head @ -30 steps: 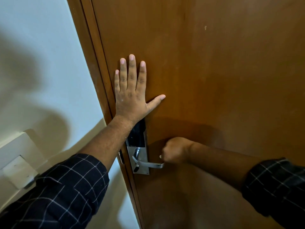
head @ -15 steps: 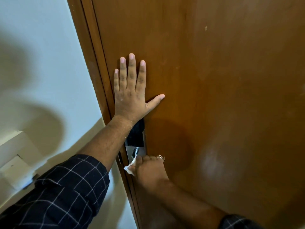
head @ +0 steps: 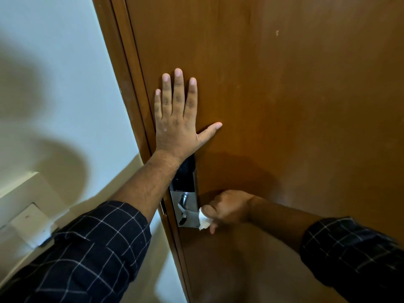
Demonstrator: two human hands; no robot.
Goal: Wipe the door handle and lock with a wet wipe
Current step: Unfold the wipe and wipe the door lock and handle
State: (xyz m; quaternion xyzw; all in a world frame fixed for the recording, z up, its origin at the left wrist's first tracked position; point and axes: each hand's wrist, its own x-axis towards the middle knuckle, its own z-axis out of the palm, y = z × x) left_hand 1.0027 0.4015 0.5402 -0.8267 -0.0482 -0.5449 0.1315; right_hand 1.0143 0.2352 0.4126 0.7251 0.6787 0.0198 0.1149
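Head view: half a second ago your right hand (head: 229, 209) covered the lever base — now it's slid out along the door handle (head: 189, 215), grip clamped on the wet wipe (head: 203, 220). Left hand (head: 177, 119) stays flat, fingers spread, on the door (head: 284, 106). The lock (head: 185, 174) above probably still needs wiping.

Handle (head: 189, 213) outer end hidden under wipe (head: 203, 220), right hand (head: 229, 209).
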